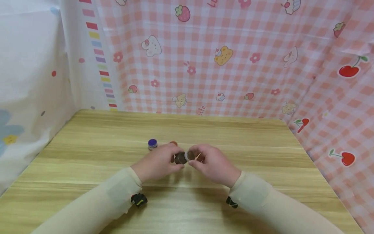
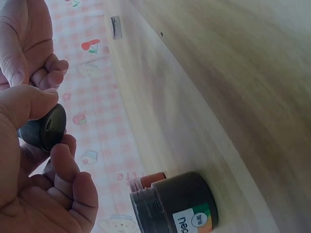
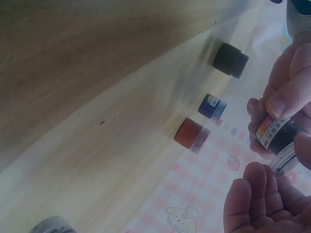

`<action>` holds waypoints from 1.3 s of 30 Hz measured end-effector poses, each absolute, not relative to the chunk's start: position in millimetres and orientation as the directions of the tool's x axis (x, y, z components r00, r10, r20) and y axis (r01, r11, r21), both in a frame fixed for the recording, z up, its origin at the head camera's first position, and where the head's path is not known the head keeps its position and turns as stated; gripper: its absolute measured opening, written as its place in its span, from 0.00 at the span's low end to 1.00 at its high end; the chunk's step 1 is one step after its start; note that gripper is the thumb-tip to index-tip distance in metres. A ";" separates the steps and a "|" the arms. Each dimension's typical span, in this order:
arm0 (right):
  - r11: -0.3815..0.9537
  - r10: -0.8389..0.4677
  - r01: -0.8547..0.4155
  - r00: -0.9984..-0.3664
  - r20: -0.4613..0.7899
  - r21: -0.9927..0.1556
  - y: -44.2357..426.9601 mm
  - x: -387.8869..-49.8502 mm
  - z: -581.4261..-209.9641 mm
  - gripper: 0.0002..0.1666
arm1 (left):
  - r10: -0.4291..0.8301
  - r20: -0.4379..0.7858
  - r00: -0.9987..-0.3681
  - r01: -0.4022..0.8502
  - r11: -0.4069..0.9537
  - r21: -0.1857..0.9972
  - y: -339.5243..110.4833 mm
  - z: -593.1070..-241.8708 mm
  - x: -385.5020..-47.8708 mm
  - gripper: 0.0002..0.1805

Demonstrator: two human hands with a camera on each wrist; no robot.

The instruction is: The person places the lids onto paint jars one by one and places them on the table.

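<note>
My left hand (image 1: 159, 162) grips a small dark paint jar (image 1: 181, 158), tilted on its side above the table. The jar's label (image 3: 273, 131) shows in the right wrist view. My right hand (image 1: 214, 164) pinches the clear lid (image 1: 190, 155) at the jar's end between thumb and fingers. Whether the lid is seated on the jar or slightly apart, I cannot tell. In the left wrist view the dark jar (image 2: 54, 127) shows its round base between my left thumb and fingers.
Behind my left hand stand a blue jar (image 1: 152, 144), an orange jar (image 3: 190, 134) and another dark jar (image 3: 229, 60) on the wooden table (image 1: 96, 146). A clear-grey object (image 3: 53, 225), cut off by the frame, lies apart from them. Patterned cloth (image 1: 198, 74) hangs around the table.
</note>
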State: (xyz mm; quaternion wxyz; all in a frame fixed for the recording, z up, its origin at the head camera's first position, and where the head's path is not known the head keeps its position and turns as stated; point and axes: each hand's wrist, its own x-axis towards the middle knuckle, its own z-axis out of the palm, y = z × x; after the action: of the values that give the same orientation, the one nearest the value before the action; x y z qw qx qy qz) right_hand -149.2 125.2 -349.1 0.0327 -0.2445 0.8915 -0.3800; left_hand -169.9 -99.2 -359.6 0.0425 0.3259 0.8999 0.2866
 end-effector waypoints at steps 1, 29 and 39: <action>0.590 -0.464 -0.414 -0.877 0.128 -0.693 125.0 -149.0 -349.6 0.13 | 0.612 0.111 -0.783 0.565 0.624 0.541 -98.4 -359.9 -169.8 0.14; 0.605 -0.474 -0.414 -0.874 0.110 -0.680 124.0 -145.9 -350.5 0.11 | 0.584 0.077 -0.808 0.526 0.656 0.541 -90.3 -359.8 -166.3 0.07; 0.635 -0.478 -0.425 -0.872 0.104 -0.645 126.1 -147.2 -348.9 0.25 | 0.585 0.076 -0.808 0.528 0.660 0.534 -90.3 -359.9 -165.6 0.09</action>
State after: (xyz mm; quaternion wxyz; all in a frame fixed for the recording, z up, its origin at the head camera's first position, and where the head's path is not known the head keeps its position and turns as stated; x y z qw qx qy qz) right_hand -147.2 126.1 -348.9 0.0384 -0.2498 0.9033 -0.3466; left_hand -165.6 -90.3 -359.9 0.0509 0.3059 0.9097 0.2761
